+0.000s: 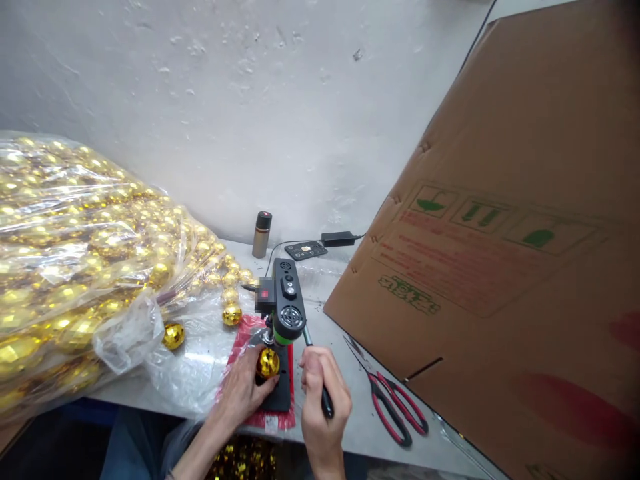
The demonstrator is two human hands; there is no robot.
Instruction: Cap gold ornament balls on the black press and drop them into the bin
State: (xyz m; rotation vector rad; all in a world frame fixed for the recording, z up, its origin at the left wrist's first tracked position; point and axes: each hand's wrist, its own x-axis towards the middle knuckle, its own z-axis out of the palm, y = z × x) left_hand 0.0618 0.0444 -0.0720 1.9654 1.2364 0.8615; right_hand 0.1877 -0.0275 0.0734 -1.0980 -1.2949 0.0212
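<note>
We see the fingers of the left hand [241, 387] closed around a shiny, faceted gold ball [269, 362]; those of the right hand [326, 390] grip a black-handled lever [327, 404]. The left hand reaches in over the tabletop's [363, 430] near edge, thumb toward us; the right forms a fist beside the black machine [289, 293]. Between left thumb and fingers, we find the ball below the machine, above a black base plate [281, 399].

Glossy mirrored ball [269, 363], matt cardboard box [505, 253], rough wall [260, 113].
</note>
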